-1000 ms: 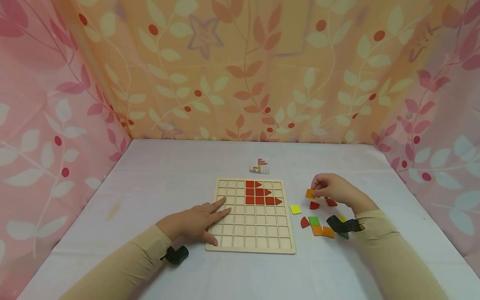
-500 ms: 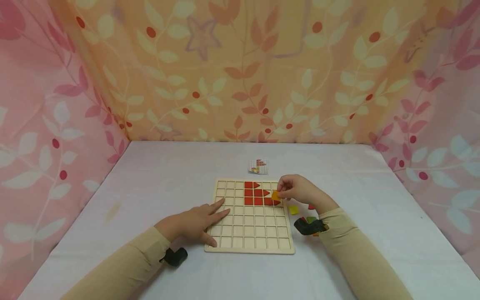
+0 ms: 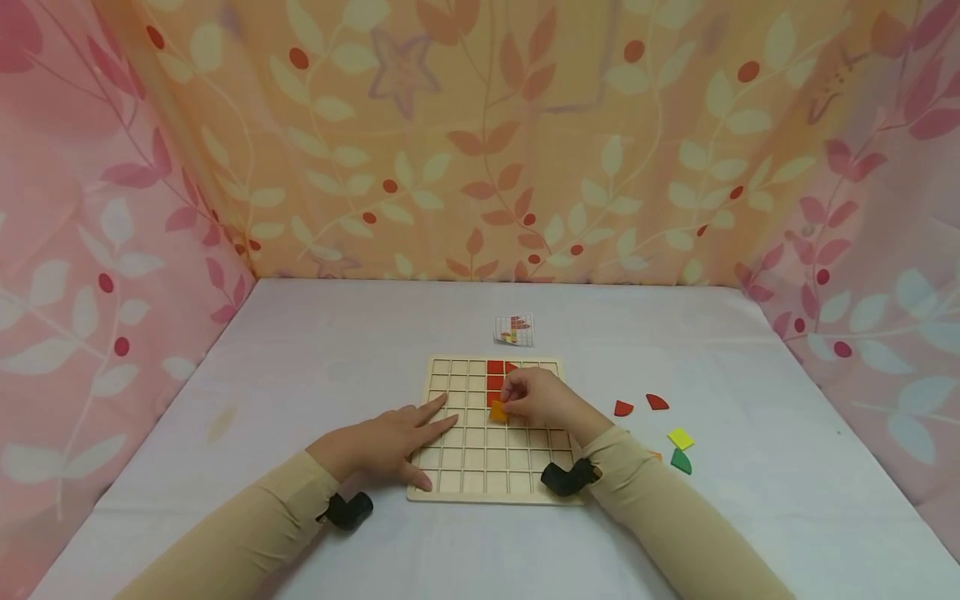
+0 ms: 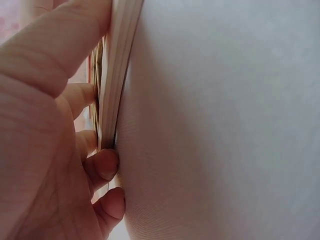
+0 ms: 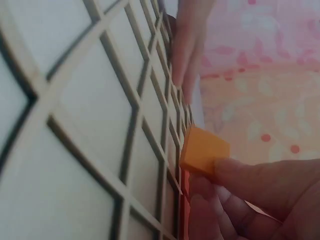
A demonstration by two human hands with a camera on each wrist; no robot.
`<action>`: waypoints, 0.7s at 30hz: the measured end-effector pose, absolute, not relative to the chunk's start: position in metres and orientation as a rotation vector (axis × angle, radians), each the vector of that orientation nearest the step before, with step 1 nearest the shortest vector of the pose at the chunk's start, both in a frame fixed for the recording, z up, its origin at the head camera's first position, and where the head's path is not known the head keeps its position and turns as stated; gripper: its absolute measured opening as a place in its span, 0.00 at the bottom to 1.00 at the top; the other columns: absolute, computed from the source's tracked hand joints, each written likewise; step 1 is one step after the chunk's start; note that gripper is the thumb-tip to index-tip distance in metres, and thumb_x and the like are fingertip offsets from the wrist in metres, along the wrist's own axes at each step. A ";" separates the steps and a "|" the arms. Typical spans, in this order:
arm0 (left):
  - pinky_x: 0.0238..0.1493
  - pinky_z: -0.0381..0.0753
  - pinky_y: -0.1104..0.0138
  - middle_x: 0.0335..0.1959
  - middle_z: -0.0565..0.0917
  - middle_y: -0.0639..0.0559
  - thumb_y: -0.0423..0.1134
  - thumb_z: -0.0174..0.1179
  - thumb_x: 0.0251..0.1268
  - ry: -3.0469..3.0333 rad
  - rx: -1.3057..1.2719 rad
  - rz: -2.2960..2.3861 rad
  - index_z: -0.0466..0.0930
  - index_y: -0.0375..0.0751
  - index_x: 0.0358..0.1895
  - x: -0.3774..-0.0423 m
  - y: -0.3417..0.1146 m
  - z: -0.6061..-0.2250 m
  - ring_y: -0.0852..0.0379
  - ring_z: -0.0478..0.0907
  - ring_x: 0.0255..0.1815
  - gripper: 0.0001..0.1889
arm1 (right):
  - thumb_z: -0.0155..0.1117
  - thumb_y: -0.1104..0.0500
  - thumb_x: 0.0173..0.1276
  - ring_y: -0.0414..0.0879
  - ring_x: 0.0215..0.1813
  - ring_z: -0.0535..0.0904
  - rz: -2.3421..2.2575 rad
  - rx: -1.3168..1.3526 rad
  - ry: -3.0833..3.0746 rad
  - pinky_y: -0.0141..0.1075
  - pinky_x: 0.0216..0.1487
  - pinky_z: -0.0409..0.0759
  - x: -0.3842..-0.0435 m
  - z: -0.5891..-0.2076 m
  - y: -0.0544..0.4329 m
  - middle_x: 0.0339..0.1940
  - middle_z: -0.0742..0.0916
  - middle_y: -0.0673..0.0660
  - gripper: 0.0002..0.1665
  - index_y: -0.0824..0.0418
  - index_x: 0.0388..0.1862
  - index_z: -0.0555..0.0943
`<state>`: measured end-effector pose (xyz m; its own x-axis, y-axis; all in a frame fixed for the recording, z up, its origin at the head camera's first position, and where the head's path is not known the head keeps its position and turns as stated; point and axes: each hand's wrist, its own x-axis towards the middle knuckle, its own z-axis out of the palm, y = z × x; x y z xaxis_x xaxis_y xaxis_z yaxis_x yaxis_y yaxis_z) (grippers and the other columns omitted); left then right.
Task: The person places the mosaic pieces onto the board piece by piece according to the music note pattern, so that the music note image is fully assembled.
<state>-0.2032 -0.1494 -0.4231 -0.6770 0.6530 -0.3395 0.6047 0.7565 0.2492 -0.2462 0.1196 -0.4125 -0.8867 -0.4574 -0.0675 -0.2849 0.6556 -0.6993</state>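
My right hand (image 3: 538, 395) pinches an orange square tile (image 3: 498, 412) between thumb and fingers. The tile is over the wooden grid board (image 3: 453, 482), just below the column of red square tiles (image 3: 495, 383). In the right wrist view the orange tile (image 5: 204, 151) stands tilted, close over the grid. My left hand (image 3: 386, 442) rests spread on the board's left edge, with thumb and some fingers on top. In the left wrist view, other fingertips (image 4: 106, 164) lie beside the board's side edge (image 4: 117, 75). My right hand hides part of the red pieces.
A small printed card (image 3: 514, 330) with a coloured pattern lies behind the board. To the right are red quarter-round pieces (image 3: 657, 402), a yellow square tile (image 3: 681, 438) and a green quarter-round piece (image 3: 681, 461). My right sleeve covers other pieces there. Patterned cloth walls (image 3: 480, 167) enclose the table.
My right hand has carried the orange square tile leftward from the loose pieces to over the board, below the red column. The left hand has stayed on the board's left edge.
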 end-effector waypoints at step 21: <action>0.65 0.55 0.50 0.74 0.33 0.56 0.72 0.52 0.43 2.538 0.959 0.162 0.41 0.63 0.72 -0.202 -0.148 -0.421 0.46 0.48 0.71 0.51 | 0.69 0.60 0.54 0.39 0.28 0.72 -0.853 -0.635 2.765 0.33 0.30 0.71 -0.242 -0.416 0.108 0.22 0.81 0.42 0.07 0.52 0.19 0.83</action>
